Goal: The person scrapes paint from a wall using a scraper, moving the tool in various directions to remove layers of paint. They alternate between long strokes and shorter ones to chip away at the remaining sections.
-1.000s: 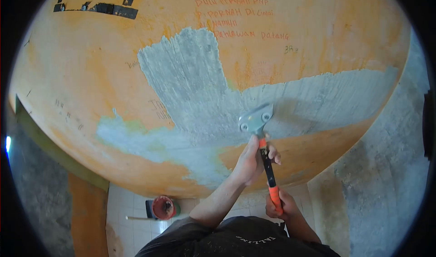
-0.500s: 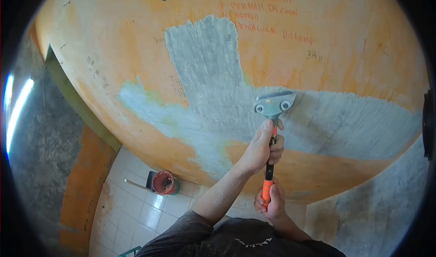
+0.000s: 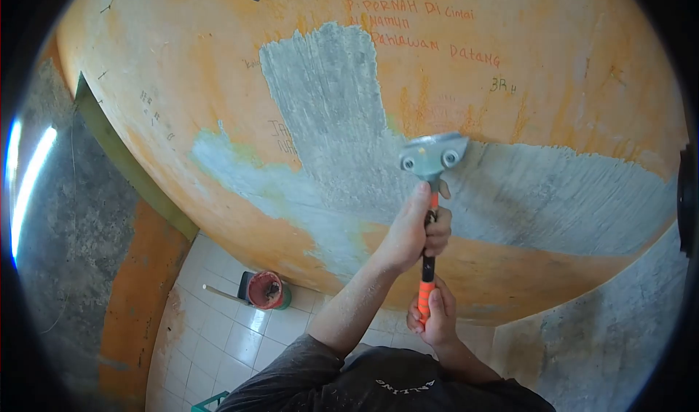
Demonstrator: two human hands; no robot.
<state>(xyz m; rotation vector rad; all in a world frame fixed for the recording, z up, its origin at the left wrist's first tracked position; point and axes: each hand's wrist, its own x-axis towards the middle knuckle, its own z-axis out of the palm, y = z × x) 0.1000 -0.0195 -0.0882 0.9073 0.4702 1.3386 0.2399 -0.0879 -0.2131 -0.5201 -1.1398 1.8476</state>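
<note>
A long-handled wall scraper (image 3: 424,166) stands against the wall, its wide blade on the border between orange paint and bare grey plaster. My left hand (image 3: 419,230) is closed round the upper handle, just below the scraper head, with the thumb lying along it. Lower down, my right hand (image 3: 437,314) wraps the orange-striped end of the handle. Pale dust covers my left forearm. The painted wall (image 3: 451,69) carries red handwriting above the blade. A scraped grey patch (image 3: 328,91) rises to the left, and a grey band (image 3: 553,193) stretches to the right.
On the white tiled floor (image 3: 240,343) stands a reddish bucket (image 3: 267,290), with a wooden-handled tool (image 3: 226,293) beside it. A green object (image 3: 210,403) shows at the bottom edge. To the left is a grey and orange side wall (image 3: 120,303).
The scraper head has moved slightly up and to the left, its blade edge now at the orange paint. Both hands have kept their hold.
</note>
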